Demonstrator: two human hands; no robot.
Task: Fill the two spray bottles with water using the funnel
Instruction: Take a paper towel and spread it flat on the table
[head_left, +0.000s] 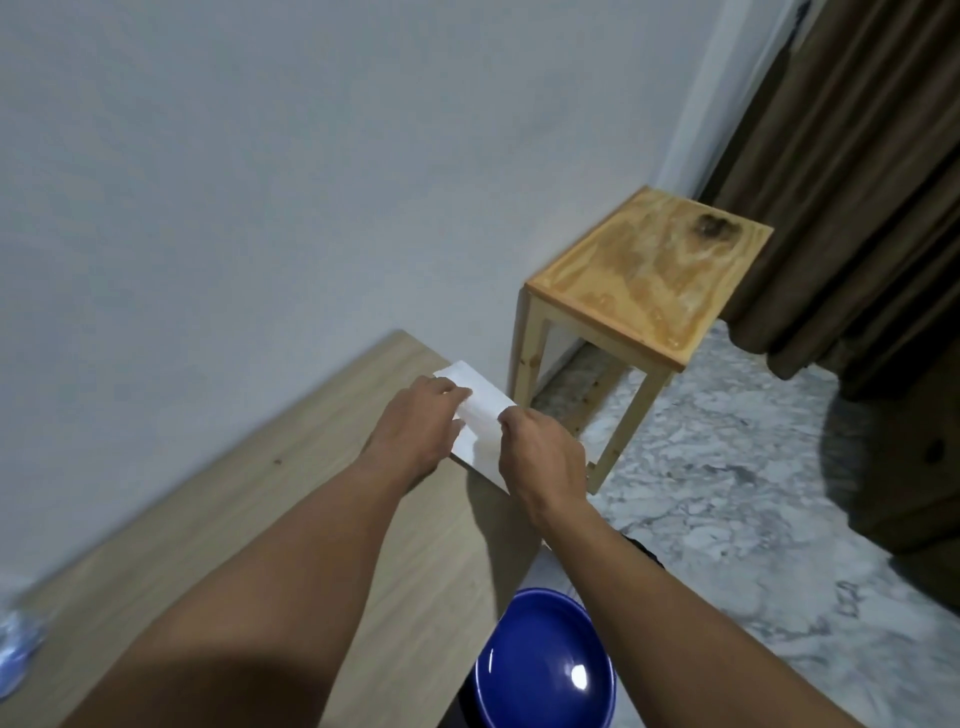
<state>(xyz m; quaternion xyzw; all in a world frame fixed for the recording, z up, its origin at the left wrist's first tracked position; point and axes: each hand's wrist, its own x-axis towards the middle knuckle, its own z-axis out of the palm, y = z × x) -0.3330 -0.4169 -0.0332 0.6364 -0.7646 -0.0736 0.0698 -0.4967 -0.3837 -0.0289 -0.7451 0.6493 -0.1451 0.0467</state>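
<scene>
The pale wall (260, 156) fills most of what stands beyond both hands, and a brown curtain (857, 182) hangs far off to the right of them over a marbled grey floor (753, 519). Under the forearms runs the light wood bench (285, 493), pushed against the wall. Just past the right hand, off the bench's far end, stands a small wooden stool (649, 280) with a dark knot in its top. Nearer the body than the hands, below the right forearm, sits a round blue glossy thing (545, 670), a lid or a seat, I cannot tell which. At the bench's far corner lies a white sheet of paper (480, 410), and both hands are on it: the left hand (421, 426) has its fingers curled down over the sheet's left side, the right hand (540, 452) pinches its right edge between thumb and fingers. Far to the left of the left arm, at the picture's edge, is a blurred clear-bluish shape (15, 644), too smeared to name; the spray bottles and funnel are out of view.
</scene>
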